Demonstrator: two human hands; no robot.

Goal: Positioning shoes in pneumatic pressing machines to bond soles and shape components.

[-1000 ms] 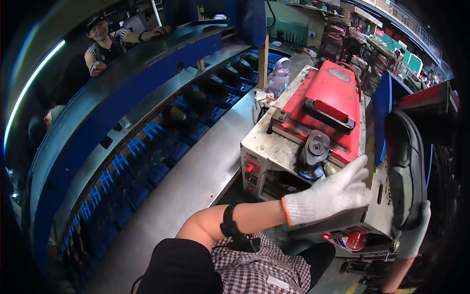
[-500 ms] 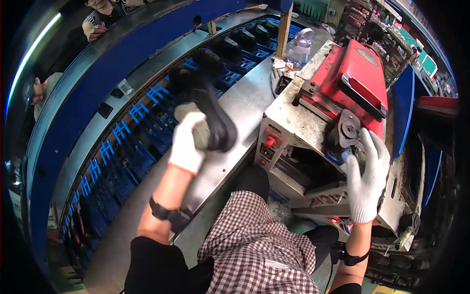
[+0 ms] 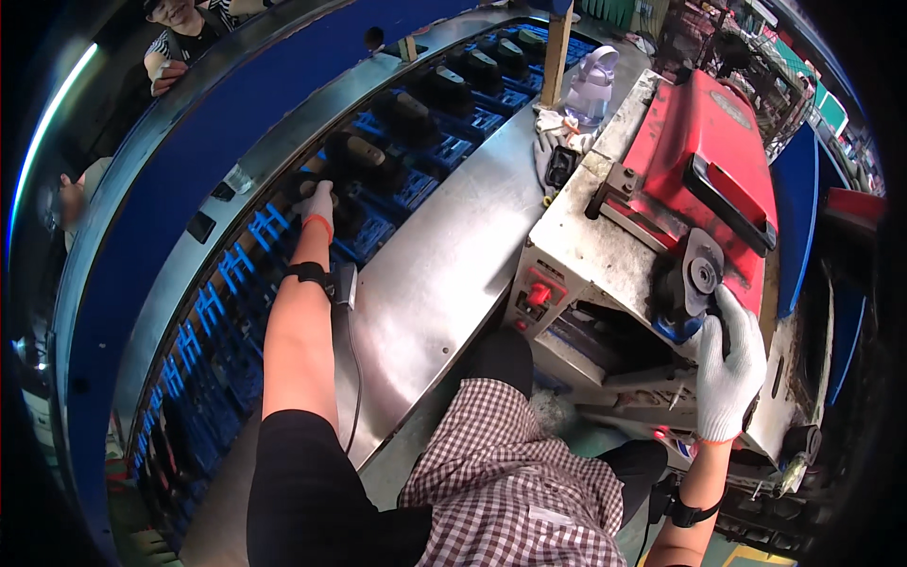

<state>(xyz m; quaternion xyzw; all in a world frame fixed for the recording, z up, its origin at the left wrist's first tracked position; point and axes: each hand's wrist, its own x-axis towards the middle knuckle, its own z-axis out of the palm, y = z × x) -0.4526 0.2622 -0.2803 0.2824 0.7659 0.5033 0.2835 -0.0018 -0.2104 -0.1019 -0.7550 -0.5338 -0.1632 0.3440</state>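
At the slotted rack on the left, my left hand [image 3: 318, 206] in a white knit glove is closed around the top of a black shoe [image 3: 342, 200], largely hidden by the hand and shadow. The shoe is down among the blue rack bars [image 3: 267, 224]. My right hand [image 3: 730, 367], also gloved, is raised with thumb and fingers apart. Its fingertips are close to a dark grey rounded block with a ringed disc [image 3: 701, 274] at the front of the red-lidded machine [image 3: 713, 156]; whether they touch it, I cannot tell.
More black shoes [image 3: 444, 87] line the rack toward the back. A metal ledge [image 3: 444, 250] runs between rack and machine. A clear bottle [image 3: 590, 87] and gloves [image 3: 553, 142] lie behind the machine. Two people [image 3: 179, 28] are beyond the blue beam [image 3: 198, 113].
My left hand has carried the black shoe away from me, from above the metal ledge to the rack. My right hand stays by the ringed block. The view has shifted slightly.
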